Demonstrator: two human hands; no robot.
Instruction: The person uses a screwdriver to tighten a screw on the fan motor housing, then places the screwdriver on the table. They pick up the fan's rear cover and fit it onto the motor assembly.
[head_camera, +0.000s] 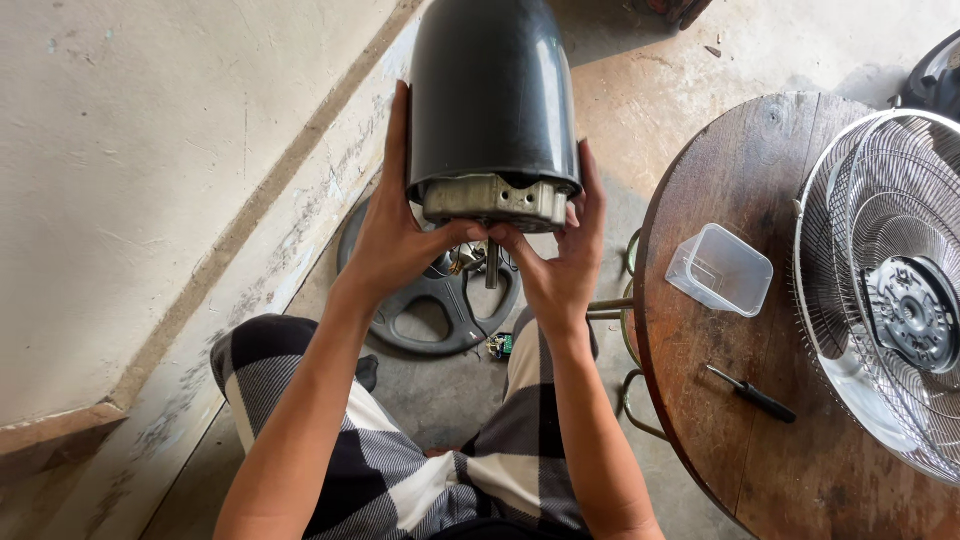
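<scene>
I hold a black fan motor housing (490, 90) up in front of me with both hands. My left hand (395, 235) grips its left side and my right hand (565, 260) its right side, thumbs meeting under the metal motor plate (495, 200). A short metal shaft (491, 265) sticks out below the plate. Under it on the floor lies a round black fan base (430, 310).
A round wooden table (790, 400) stands at the right with a clear plastic container (720, 270), a black-handled screwdriver (752, 394) and a wire fan grille (890, 290). A pale wall (150, 150) runs along the left. My legs in checked cloth are below.
</scene>
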